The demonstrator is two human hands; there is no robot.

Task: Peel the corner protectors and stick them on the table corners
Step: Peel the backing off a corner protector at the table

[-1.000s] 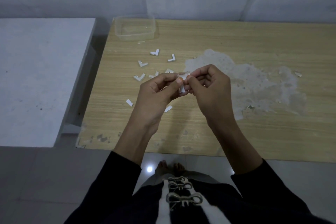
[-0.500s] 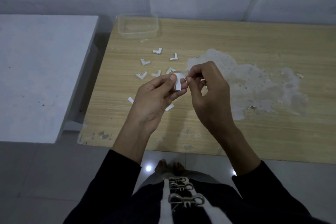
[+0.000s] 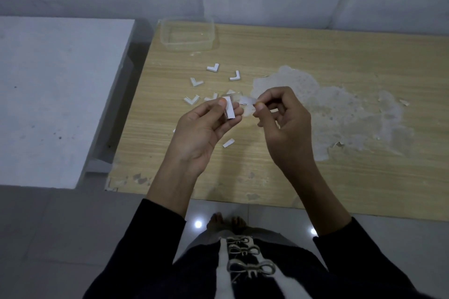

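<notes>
— While both hands hover over the wooden bench, what lies off to their left?

— A white slab, well left of the left hand, with a dark gap between it and the bench. Beyond the left hand, at the bench's far edge, stands a clear plastic tub.

— And the protectors?

— Loose corner protectors lie scattered on the bench just beyond the left hand, between it and the tub.

— What is the left hand doing?

— The left hand, palm up, grips one white corner protector between thumb and fingers, up off the bench. A short white piece lies on the bench below the gap between the hands.

— The right?

— The right hand, near the left but not touching it, pinches a thin pale strip between thumb and forefinger. The strip reaches toward the held protector, but I cannot tell whether it joins it. Right of that hand, a pale worn patch spreads across the bench.
</notes>
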